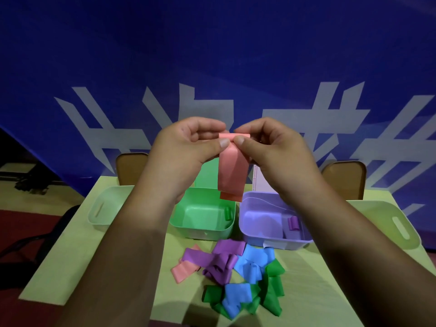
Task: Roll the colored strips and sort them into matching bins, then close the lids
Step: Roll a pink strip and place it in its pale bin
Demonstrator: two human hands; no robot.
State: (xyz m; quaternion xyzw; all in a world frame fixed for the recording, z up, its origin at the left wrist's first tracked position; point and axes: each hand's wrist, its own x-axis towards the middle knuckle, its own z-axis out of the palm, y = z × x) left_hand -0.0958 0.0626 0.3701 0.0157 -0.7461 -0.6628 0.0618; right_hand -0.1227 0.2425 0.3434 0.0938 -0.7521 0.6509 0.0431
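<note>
A pink strip (pixel 232 171) hangs in the air above the bins, its top end folded over. My left hand (pixel 188 147) and my right hand (pixel 271 147) both pinch that top end between thumb and fingers. Below stand an open green bin (pixel 181 223) with one rolled green strip (pixel 227 213) inside and an open purple bin (pixel 247 230) holding a rolled purple strip (pixel 293 223). A pile of loose strips (pixel 236 274) in purple, blue, green and pink lies on the table in front of the bins.
A pale green bin (pixel 101 208) stands at the left of the yellow-green table (pixel 82 256), another pale bin (pixel 396 227) at the right. Raised lids show behind the green and purple bins. Two brown chair backs (pixel 344 180) and a blue banner lie beyond.
</note>
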